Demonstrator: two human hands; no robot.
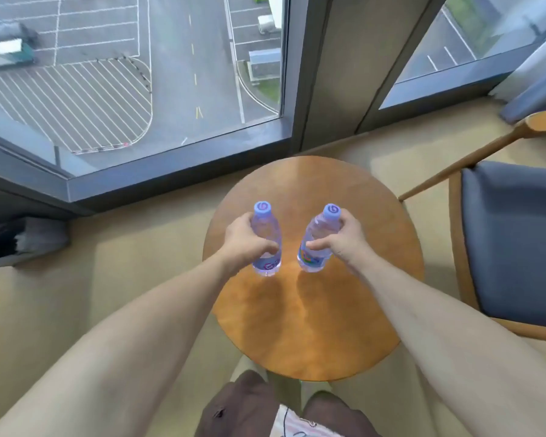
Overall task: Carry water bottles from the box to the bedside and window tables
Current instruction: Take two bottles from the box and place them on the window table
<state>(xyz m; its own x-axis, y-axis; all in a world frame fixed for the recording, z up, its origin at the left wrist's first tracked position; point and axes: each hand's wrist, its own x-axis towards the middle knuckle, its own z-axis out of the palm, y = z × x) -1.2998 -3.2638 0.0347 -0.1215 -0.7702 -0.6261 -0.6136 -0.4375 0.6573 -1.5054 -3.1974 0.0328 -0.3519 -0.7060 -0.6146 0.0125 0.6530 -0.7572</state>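
Note:
Two clear water bottles with pale purple caps are over the round wooden window table (312,335). My left hand (243,244) grips the left bottle (267,234) round its middle; it stands upright, its base on or just above the tabletop. My right hand (344,236) grips the right bottle (317,244) near its shoulder; this one leans with its cap to the right and its base at the tabletop. The bottles are a hand's width apart. The box is out of sight.
A wooden armchair with a grey seat (514,241) stands right of the table. A large window (133,74) with a grey sill runs along the far side, overlooking a car park. Beige carpet (133,263) surrounds the table. A dark object (19,238) lies at the left.

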